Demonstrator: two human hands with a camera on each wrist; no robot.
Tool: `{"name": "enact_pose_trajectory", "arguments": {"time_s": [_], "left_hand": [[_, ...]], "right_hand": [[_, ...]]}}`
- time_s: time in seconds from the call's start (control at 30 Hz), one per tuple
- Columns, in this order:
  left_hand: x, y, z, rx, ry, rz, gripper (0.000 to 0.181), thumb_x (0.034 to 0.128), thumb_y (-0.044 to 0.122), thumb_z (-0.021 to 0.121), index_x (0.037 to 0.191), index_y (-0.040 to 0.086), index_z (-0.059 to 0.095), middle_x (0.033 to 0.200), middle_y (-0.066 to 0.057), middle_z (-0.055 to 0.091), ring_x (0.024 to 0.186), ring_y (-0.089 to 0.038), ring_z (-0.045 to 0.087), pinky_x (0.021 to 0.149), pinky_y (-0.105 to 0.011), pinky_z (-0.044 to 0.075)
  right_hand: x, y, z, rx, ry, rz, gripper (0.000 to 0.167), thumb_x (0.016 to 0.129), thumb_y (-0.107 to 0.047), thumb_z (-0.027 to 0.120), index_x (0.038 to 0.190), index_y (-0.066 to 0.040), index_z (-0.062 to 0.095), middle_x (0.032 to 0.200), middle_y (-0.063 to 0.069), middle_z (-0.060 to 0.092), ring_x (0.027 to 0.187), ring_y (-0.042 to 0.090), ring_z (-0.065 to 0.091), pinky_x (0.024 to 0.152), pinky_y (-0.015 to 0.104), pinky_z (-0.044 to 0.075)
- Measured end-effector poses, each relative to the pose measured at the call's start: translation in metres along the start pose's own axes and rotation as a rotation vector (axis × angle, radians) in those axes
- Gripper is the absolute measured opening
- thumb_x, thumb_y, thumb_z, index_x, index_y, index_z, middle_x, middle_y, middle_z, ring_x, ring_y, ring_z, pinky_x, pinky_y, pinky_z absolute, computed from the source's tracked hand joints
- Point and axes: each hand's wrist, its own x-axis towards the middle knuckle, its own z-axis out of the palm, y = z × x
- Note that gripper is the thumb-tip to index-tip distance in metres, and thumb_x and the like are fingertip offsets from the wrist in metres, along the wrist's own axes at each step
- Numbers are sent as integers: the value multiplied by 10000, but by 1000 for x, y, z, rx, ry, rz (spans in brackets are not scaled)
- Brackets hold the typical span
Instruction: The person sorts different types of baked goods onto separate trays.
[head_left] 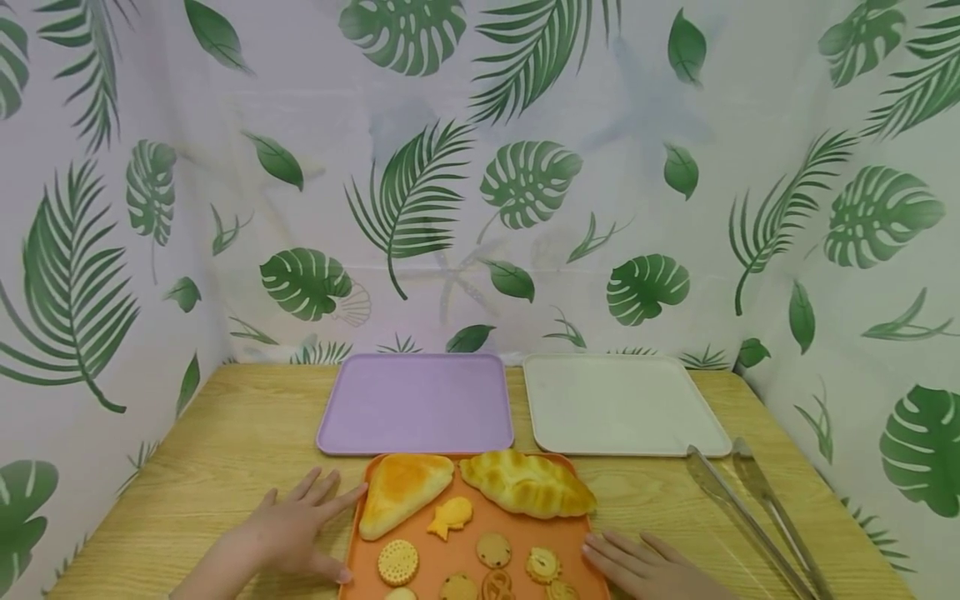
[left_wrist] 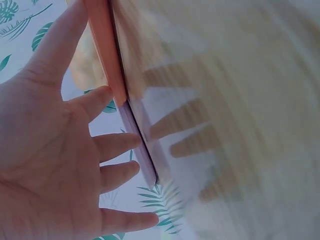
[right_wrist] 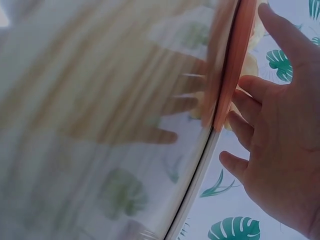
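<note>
An orange tray (head_left: 442, 556) lies at the front of the table, holding bread and several cookies. My left hand (head_left: 288, 529) is at its left edge, fingers spread, with the thumb and forefinger against the rim. On the opposite side my right hand (head_left: 648, 567) touches the right edge with extended fingers. A triangular bread (head_left: 405, 492) sits at the tray's back left, beside a long braided-looking bread (head_left: 528, 485). Nearer are a fish-shaped cookie (head_left: 452, 517), a round dotted cookie (head_left: 398, 562) and a pretzel-shaped cookie (head_left: 497, 585). The tray's front is cut off in the head view.
Behind the orange tray are a purple tray (head_left: 420, 406) at left and a white tray (head_left: 622, 406) at right. Metal tongs (head_left: 750, 522) lie on the right of the wooden table (head_left: 247, 433), tips by the white tray. Leaf-patterned cloth (head_left: 450, 217) encloses the back and sides.
</note>
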Motion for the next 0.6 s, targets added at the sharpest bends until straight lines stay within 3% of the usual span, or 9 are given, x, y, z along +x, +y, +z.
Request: {"name": "enact_pose_trajectory", "arguments": {"time_s": [0.1, 0.17, 0.2, 0.27, 0.33, 0.47, 0.53, 0.6], "left_hand": [[1, -2, 2, -8, 0, 12, 1036, 667, 702, 710, 1535, 315, 297, 1592, -207, 260, 1469, -493, 152, 972, -850, 154], [1, -3, 3, -18, -2, 11, 1037, 667, 690, 720, 1535, 313, 295, 1593, -206, 259, 1469, -492, 152, 978, -847, 154], [1, -4, 3, -25, -5, 7, 1043, 661, 680, 731, 1535, 313, 296, 1593, -204, 259, 1470, -489, 154, 982, -844, 152], [0, -4, 3, -40, -7, 0, 1059, 643, 660, 757, 1533, 310, 302, 1593, -197, 264, 1471, -483, 157, 989, -840, 146], [0, -4, 3, -49, -8, -2, 1088, 616, 645, 781, 1533, 298, 308, 1592, -195, 270, 1471, -479, 164, 994, -837, 144], [0, -3, 2, -57, -5, 15, 1148, 577, 644, 799, 1538, 256, 305, 1587, -212, 270, 1464, -489, 176, 988, -838, 155], [1, -3, 1, -50, -1, 30, 1178, 572, 655, 794, 1545, 227, 287, 1585, -230, 259, 1457, -502, 179, 978, -841, 168], [2, -2, -1, -52, 6, 40, 1187, 575, 651, 796, 1546, 198, 285, 1583, -243, 252, 1453, -512, 179, 974, -843, 167]], "right_hand": [[1, 1, 1, -38, 25, -7, 648, 967, -592, 433, 1518, -263, 345, 1503, -97, 463, 1356, -144, -217, 1052, 72, -250], [2, 1, 0, -59, 24, -5, 651, 963, -595, 439, 1516, -263, 347, 1498, -98, 469, 1363, -140, -214, 1169, 138, -37], [2, 1, 0, -55, 16, 2, 648, 963, -596, 438, 1515, -266, 351, 1496, -95, 472, 1366, -141, -199, 1168, 174, 91], [3, 2, -2, -27, -25, 25, 651, 965, -603, 423, 1522, -279, 335, 1502, -91, 466, 1379, -144, -151, 1107, 309, 329], [4, 2, -7, 11, -73, 63, 662, 964, -610, 419, 1534, -292, 307, 1516, -91, 449, 1425, -138, -22, 959, 439, 466], [3, 5, -23, 41, -35, 159, 742, 907, -635, 515, 1530, -281, 321, 1512, -53, 461, 1441, 27, 319, 954, 476, 475], [0, 8, -34, 56, 57, 223, 793, 863, -623, 598, 1528, -283, 330, 1502, -33, 475, 1438, 6, 305, 1116, 357, 375], [-3, 13, -47, 48, 155, 275, 839, 827, -599, 662, 1528, -280, 330, 1495, -6, 485, 1455, -55, 208, 1198, 192, 181]]}}
